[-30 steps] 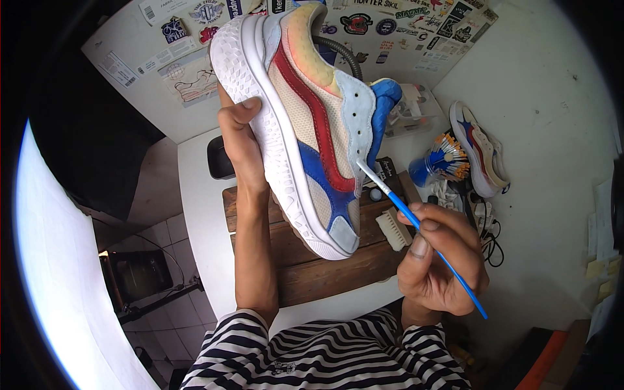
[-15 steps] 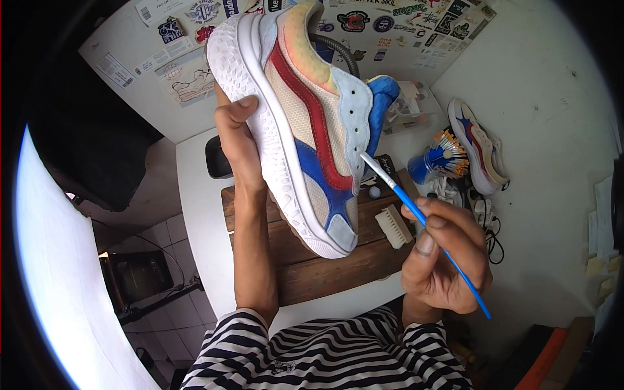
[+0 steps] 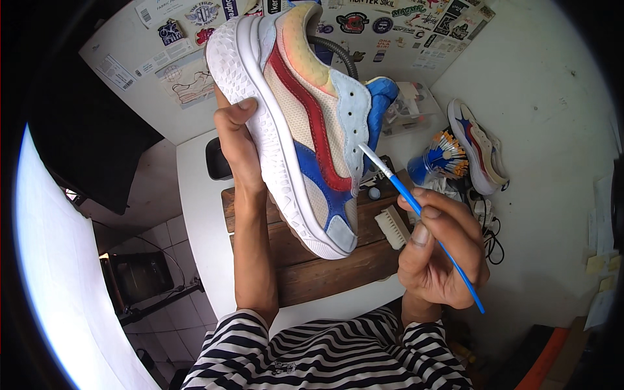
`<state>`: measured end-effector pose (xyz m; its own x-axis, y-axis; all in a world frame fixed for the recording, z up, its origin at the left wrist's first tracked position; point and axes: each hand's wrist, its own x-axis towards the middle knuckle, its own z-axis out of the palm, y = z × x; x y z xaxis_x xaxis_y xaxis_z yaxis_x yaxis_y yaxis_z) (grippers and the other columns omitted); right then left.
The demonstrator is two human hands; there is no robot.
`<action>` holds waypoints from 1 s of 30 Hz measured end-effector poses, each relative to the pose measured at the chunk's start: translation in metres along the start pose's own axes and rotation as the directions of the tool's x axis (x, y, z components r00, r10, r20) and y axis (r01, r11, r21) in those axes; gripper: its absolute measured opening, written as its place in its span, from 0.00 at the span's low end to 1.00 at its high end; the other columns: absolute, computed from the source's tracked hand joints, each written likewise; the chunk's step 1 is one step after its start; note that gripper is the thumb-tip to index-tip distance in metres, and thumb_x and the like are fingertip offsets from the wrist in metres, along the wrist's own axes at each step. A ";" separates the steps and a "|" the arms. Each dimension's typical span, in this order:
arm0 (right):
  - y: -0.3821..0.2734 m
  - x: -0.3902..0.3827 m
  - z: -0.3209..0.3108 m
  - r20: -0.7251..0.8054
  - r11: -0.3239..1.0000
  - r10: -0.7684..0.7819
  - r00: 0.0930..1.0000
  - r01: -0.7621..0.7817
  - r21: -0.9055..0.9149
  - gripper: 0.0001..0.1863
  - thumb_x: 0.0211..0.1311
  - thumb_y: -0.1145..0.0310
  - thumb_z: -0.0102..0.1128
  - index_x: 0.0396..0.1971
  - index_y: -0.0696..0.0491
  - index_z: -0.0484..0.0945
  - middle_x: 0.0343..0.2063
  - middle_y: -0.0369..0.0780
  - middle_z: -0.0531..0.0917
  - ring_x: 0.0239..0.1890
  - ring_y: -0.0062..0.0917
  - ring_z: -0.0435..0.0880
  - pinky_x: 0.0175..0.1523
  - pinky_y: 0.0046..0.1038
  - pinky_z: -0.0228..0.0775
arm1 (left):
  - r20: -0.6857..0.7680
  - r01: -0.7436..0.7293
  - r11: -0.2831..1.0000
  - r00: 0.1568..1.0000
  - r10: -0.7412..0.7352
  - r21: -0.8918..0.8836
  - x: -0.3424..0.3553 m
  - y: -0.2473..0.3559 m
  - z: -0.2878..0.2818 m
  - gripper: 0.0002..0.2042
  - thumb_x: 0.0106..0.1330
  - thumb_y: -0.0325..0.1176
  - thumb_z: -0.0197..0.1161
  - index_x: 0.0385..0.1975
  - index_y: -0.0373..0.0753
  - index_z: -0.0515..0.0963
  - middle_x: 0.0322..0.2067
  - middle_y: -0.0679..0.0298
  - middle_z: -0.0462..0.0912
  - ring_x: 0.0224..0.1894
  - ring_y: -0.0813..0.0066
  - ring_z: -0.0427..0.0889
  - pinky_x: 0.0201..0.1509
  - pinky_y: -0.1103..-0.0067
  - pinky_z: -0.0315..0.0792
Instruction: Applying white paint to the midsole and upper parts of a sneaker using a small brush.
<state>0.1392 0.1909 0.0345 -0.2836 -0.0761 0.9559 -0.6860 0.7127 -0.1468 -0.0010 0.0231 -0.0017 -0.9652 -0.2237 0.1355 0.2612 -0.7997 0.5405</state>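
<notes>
Running beneath everything, the white bench (image 3: pixel 201 214) carries a dark wooden board (image 3: pixel 325 276) along its near edge, and above that board the multicoloured shoe (image 3: pixel 292 130) is held in the air, heel toward the bench's far edge, toe toward the near one. The left hand (image 3: pixel 237 140) grasps it by the sole, thumb on the white sidewall, other fingers hidden behind; a firm hold matters most here, I judge, since any wobble could send a stroke astray. The right hand (image 3: pixel 434 263) pinches a thin blue paintbrush (image 3: pixel 404 194) between thumb and fingertips, well back from the ferrule; a slightly closer pinch would probably give finer control. Its bristles lie at the pale-blue eyelet panel (image 3: pixel 361 117), though whether they touch or only hover I cannot tell. Short, light strokes look best, staying off the blue tongue (image 3: pixel 380 101) beside it. Near the board's far right corner stands a small pot (image 3: pixel 374 193), presumably paint, so sparing loads seem wise. Around the tiny eyelets (image 3: pixel 351 113), skirting the rims should avoid clogging.
</notes>
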 end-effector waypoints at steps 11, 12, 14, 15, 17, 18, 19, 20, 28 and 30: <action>0.000 -0.003 -0.002 -0.015 1.000 0.006 1.000 -0.005 0.009 0.09 0.59 0.83 0.62 0.40 0.66 0.77 0.32 0.53 0.85 0.29 0.36 0.90 0.31 0.30 0.88 | 0.119 -0.038 0.999 0.992 0.036 0.017 0.002 0.001 -0.013 0.12 0.75 0.33 0.46 0.46 0.31 0.74 0.49 0.45 0.81 0.48 0.64 0.84 0.60 0.70 0.79; -0.001 -0.003 -0.003 0.014 1.000 0.013 1.000 -0.013 -0.001 0.09 0.59 0.83 0.63 0.40 0.66 0.77 0.32 0.53 0.85 0.30 0.37 0.90 0.31 0.30 0.88 | 0.196 0.023 0.999 0.981 -0.017 -0.029 0.003 0.002 -0.015 0.11 0.75 0.32 0.46 0.45 0.32 0.73 0.49 0.45 0.81 0.48 0.64 0.84 0.60 0.70 0.79; -0.004 -0.004 -0.004 0.044 1.000 0.023 0.999 -0.022 -0.010 0.09 0.59 0.83 0.63 0.40 0.67 0.77 0.32 0.53 0.85 0.30 0.37 0.90 0.32 0.30 0.88 | 0.163 -0.024 0.999 0.986 0.019 0.025 0.003 0.000 -0.011 0.12 0.75 0.33 0.46 0.46 0.32 0.73 0.49 0.45 0.81 0.48 0.64 0.84 0.60 0.70 0.79; -0.006 -0.004 -0.005 0.046 1.000 0.021 0.999 -0.021 0.005 0.09 0.59 0.84 0.63 0.39 0.67 0.77 0.32 0.53 0.85 0.30 0.37 0.90 0.32 0.30 0.88 | 0.131 -0.067 0.994 0.990 0.056 0.081 0.002 -0.001 -0.010 0.12 0.75 0.33 0.46 0.46 0.31 0.73 0.49 0.45 0.81 0.48 0.64 0.84 0.60 0.70 0.79; -0.006 -0.005 -0.005 0.049 1.000 0.019 0.999 -0.020 0.019 0.09 0.59 0.84 0.63 0.39 0.67 0.77 0.31 0.54 0.85 0.30 0.38 0.90 0.32 0.30 0.88 | 0.195 -0.119 0.977 0.977 0.083 0.180 0.002 0.002 -0.021 0.13 0.75 0.33 0.46 0.47 0.31 0.74 0.49 0.45 0.81 0.48 0.64 0.84 0.60 0.70 0.79; -0.004 -0.005 -0.005 0.013 0.999 0.015 1.000 -0.015 0.032 0.09 0.59 0.84 0.64 0.39 0.67 0.77 0.31 0.54 0.85 0.30 0.38 0.90 0.32 0.30 0.88 | 0.263 -0.175 0.947 0.959 0.102 0.271 0.002 0.003 -0.023 0.14 0.75 0.33 0.46 0.48 0.30 0.74 0.49 0.45 0.82 0.48 0.65 0.84 0.60 0.70 0.79; -0.003 -0.004 -0.004 -0.023 0.999 0.011 1.000 -0.010 0.046 0.09 0.58 0.84 0.64 0.39 0.68 0.77 0.31 0.54 0.85 0.30 0.37 0.90 0.31 0.30 0.88 | 0.263 -0.174 0.947 0.959 0.101 0.270 0.001 0.001 -0.022 0.14 0.75 0.33 0.46 0.48 0.30 0.74 0.49 0.45 0.82 0.48 0.65 0.84 0.60 0.70 0.79; -0.001 -0.003 -0.002 -0.024 0.999 0.011 1.000 -0.009 0.046 0.09 0.58 0.84 0.64 0.39 0.68 0.77 0.31 0.54 0.85 0.30 0.37 0.90 0.31 0.30 0.88 | 0.210 -0.105 0.982 0.975 0.071 0.158 0.001 0.000 -0.017 0.13 0.75 0.33 0.46 0.47 0.31 0.74 0.49 0.45 0.81 0.48 0.65 0.84 0.60 0.70 0.79; -0.005 -0.003 -0.006 0.020 1.000 0.008 1.000 -0.009 0.026 0.08 0.61 0.83 0.63 0.39 0.67 0.77 0.31 0.53 0.85 0.29 0.38 0.90 0.31 0.31 0.88 | 0.263 -0.137 0.986 0.959 0.108 0.096 0.003 -0.003 -0.023 0.08 0.76 0.31 0.47 0.43 0.34 0.71 0.49 0.45 0.80 0.47 0.65 0.84 0.59 0.70 0.80; -0.001 -0.002 -0.004 -0.013 1.000 -0.003 1.000 0.003 0.029 0.08 0.60 0.83 0.63 0.39 0.67 0.77 0.31 0.53 0.85 0.29 0.38 0.90 0.31 0.31 0.88 | 0.327 -0.211 0.963 0.933 0.148 0.167 0.005 -0.002 -0.028 0.08 0.76 0.31 0.47 0.43 0.34 0.71 0.49 0.46 0.80 0.46 0.66 0.84 0.57 0.70 0.81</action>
<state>0.1430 0.1928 0.0339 -0.2727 -0.0691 0.9596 -0.7060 0.6919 -0.1508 -0.0064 0.0081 -0.0252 -0.8662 -0.1448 0.4782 0.4535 -0.6296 0.6308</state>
